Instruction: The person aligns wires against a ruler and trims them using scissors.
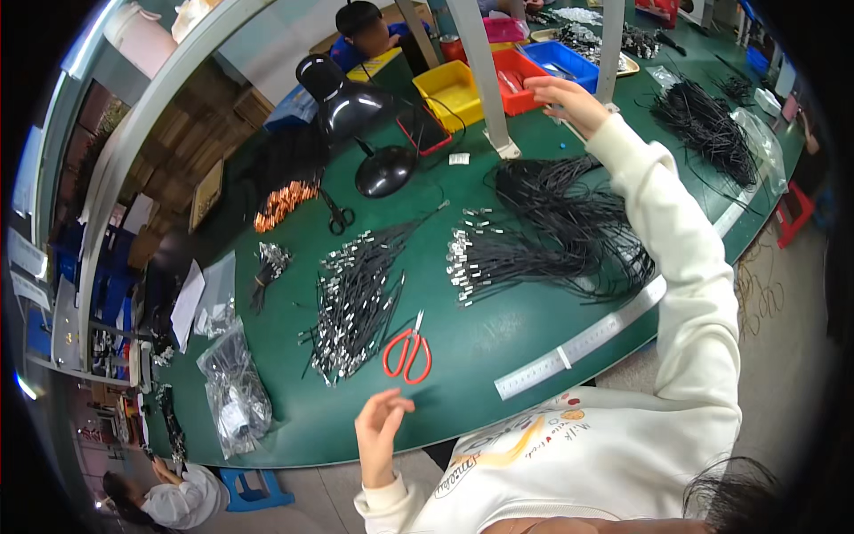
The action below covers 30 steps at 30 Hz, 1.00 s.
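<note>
My right hand (574, 103) reaches to the far side of the table, beside a red bin (519, 89) with small items in it. Its fingers are stretched out and I see nothing in them. Near the front edge, my left hand (380, 429) hovers with fingers loosely bent and the thumb apart, holding nothing. Just beyond it lie red-handled scissors (408, 356). A pile of short black cords with silver metal ends (356, 307) spreads behind the scissors. To its right rests a bundle of longer black cords (569, 227), white-silver ends facing left.
A ruler (583, 350) lies along the front edge. Black scissors (337, 216), copper-coloured pieces (285, 205), a black lamp (386, 170), a phone (424, 132) and plastic bags (236, 396) surround the piles. Yellow (449, 93) and blue (562, 64) bins stand behind, near metal posts. Other people sit nearby.
</note>
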{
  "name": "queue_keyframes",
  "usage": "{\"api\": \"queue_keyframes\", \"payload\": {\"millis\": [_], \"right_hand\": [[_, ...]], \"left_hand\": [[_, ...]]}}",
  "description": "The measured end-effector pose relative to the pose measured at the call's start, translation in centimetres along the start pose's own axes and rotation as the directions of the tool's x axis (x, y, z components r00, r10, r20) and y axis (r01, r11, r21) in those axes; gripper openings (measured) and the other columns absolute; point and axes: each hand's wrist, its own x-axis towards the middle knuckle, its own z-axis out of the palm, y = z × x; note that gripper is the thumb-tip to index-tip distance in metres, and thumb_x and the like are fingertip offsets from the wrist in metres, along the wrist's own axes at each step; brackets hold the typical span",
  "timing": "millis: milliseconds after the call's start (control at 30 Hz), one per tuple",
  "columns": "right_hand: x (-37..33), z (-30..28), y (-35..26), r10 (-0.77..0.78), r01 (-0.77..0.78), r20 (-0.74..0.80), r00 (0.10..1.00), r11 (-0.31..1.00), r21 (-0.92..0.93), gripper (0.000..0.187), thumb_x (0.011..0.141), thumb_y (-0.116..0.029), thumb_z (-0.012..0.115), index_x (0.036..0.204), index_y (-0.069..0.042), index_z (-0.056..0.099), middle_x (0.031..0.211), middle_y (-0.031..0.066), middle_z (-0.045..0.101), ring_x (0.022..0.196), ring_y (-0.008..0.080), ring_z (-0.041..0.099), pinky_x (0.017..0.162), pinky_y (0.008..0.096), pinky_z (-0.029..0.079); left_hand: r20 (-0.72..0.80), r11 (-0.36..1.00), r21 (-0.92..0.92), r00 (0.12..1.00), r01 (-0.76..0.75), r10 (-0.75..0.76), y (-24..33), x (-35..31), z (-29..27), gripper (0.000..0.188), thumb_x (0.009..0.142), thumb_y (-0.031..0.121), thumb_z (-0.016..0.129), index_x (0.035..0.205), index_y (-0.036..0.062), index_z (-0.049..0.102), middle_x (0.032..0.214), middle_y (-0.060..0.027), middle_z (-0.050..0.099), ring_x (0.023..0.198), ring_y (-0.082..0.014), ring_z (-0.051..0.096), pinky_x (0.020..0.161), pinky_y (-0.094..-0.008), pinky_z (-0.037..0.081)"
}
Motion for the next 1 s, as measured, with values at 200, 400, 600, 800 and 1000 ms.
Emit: {"api": "queue_keyframes", "payload": {"millis": [200,400,600,800,1000], "right_hand": [[-13.6,7.4,0.4,-0.14,0.392,0.535,0.833,0.832,-0.392,0.02,0.084,-0.017,0.061,0.1,-0.006,0.067,0.082,0.0064,0.067,0.074,0.0222,0.065,0.071,0.0336,0.052],[-19.2,12.8,7.3,-0.285,0.576,0.5,0.818,0.403,-0.712,0.027,0.073,-0.018,0.072,0.093,-0.005,0.061,0.092,0.0079,0.056,0.086,0.0272,0.055,0.079,0.0354,0.046],[-18.9,13.8,7.9,-0.33,0.598,0.505,0.798,0.321,-0.735,0.013,0.08,-0.016,0.065,0.082,-0.007,0.057,0.085,0.0071,0.057,0.081,0.0252,0.055,0.072,0.0359,0.044],[-20.3,12.7,5.9,-0.356,0.597,0.487,0.797,0.581,-0.553,0.012,0.082,-0.013,0.063,0.09,-0.004,0.064,0.083,0.0089,0.063,0.082,0.0286,0.06,0.073,0.0368,0.048],[-23.9,12.0,2.7,-0.208,0.496,0.546,0.812,0.74,-0.455,0.011,0.081,-0.015,0.066,0.086,-0.005,0.067,0.078,0.0091,0.062,0.074,0.028,0.06,0.067,0.0368,0.048]], "left_hand": [[0.088,0.578,0.775,0.949,-0.257,0.304,0.2,5.2,3.1,0.021,0.078,0.003,0.066,0.099,0.0008,0.064,0.092,-0.01,0.061,0.089,-0.0271,0.057,0.08,-0.0337,0.045],[0.31,0.546,0.686,0.872,-0.481,0.379,-1.1,3.5,5.9,0.025,0.075,0.005,0.069,0.099,0.0007,0.064,0.096,-0.0112,0.06,0.091,-0.0293,0.054,0.081,-0.0371,0.044],[0.344,0.644,0.591,0.874,-0.486,0.344,-2.9,1.2,6.7,0.023,0.075,0.004,0.068,0.097,-0.0001,0.065,0.095,-0.0104,0.06,0.091,-0.0276,0.056,0.079,-0.0357,0.045],[0.289,0.715,0.529,0.889,-0.457,0.354,-2.9,1.2,7.2,0.023,0.076,0.004,0.068,0.098,-0.0005,0.064,0.093,-0.0117,0.062,0.087,-0.0287,0.058,0.076,-0.0355,0.047],[-0.051,0.918,0.334,0.968,-0.214,0.245,-2.2,3.0,9.8,0.069,0.075,-0.001,0.071,0.136,0.003,0.04,0.11,-0.0142,0.058,0.086,-0.0155,0.061,0.07,-0.0255,0.049]]}}
